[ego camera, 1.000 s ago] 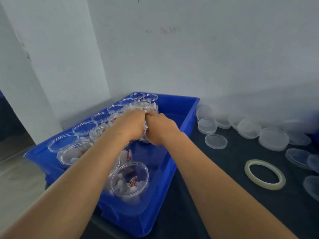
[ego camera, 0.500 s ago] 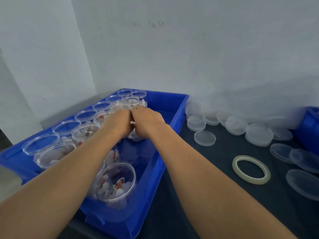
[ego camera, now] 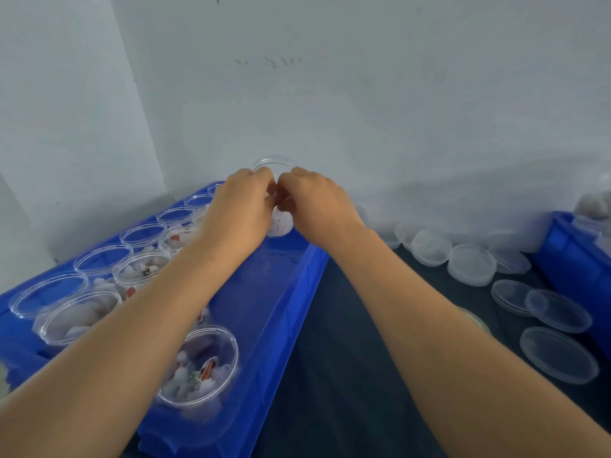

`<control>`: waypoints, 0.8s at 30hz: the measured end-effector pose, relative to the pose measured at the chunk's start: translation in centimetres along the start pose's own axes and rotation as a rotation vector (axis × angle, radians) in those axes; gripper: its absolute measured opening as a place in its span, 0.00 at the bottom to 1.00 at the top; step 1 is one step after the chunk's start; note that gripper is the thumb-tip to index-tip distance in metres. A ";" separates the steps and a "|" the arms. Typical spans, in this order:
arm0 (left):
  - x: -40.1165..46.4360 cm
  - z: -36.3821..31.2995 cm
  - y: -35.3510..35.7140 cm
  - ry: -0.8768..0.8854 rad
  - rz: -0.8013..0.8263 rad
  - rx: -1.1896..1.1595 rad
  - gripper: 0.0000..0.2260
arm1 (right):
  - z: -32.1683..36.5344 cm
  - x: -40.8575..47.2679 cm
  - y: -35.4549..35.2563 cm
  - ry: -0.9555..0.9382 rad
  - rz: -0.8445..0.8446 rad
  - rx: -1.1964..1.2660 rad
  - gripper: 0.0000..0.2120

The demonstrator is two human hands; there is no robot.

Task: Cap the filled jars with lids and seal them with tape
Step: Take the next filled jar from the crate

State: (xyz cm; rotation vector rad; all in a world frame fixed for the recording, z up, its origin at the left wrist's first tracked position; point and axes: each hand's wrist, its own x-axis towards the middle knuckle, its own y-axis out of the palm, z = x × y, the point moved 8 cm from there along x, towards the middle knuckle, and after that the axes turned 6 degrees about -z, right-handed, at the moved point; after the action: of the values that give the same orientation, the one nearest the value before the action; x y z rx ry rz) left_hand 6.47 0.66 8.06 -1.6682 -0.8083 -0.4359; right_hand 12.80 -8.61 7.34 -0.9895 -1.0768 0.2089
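Both hands up over far end of blue crate [ego camera: 291, 292], holding one clear filled jar [ego camera: 281, 223] btwn them. Left hand [ego camera: 241, 206] + right hand [ego camera: 317, 203]: fingers curled round jar, knuckles nearly touching. Jar's open rim visible above fingers. More open filled jars [ego camera: 198, 368] in crate at left. Loose lids [ego camera: 558, 355] on dark table [ego camera: 347, 358] at right.
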 end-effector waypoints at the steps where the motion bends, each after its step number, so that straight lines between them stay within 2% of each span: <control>1: 0.1 -1.3 -0.5 0.027 -0.038 -0.034 0.08 | -0.6 -0.2 -1.6 -0.003 -0.033 -0.006 0.03; 4: -0.8 -5.3 -1.3 0.066 -0.119 -0.182 0.10 | -2.7 -1.9 -6.0 0.006 -0.123 -0.041 0.02; 8: -3.8 -9.1 1.2 -0.011 -0.075 -0.367 0.14 | -5.9 -5.9 -8.4 0.062 -0.111 -0.135 0.05; 11: -6.9 -10.1 5.1 -0.104 -0.013 -0.443 0.16 | -8.0 -9.0 -7.0 0.137 -0.005 -0.142 0.08; 14: -9.8 -10.1 9.5 -0.205 0.082 -0.567 0.17 | -9.4 -11.8 -4.6 0.177 0.114 -0.008 0.08; 18: -12.6 -8.6 14.0 -0.287 0.095 -0.637 0.17 | -11.3 -14.9 -0.7 0.199 0.305 0.128 0.04; 20: -13.2 -7.6 15.3 -0.333 0.063 -0.669 0.20 | -12.6 -15.3 -0.2 0.229 0.253 0.303 0.07; 22: -13.2 -6.5 16.2 -0.365 0.013 -0.693 0.27 | -14.4 -15.1 -0.9 0.295 0.053 0.468 0.11; 24: -13.0 -5.9 16.8 -0.396 -0.016 -0.722 0.36 | -16.8 -15.1 -0.6 0.379 -0.086 0.422 0.15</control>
State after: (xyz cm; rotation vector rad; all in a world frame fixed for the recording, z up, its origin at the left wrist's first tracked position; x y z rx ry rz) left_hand 10.19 -10.04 -10.84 -2.4723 -1.0233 -0.4420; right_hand 18.64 -27.39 -3.75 -0.5702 -0.6875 0.1610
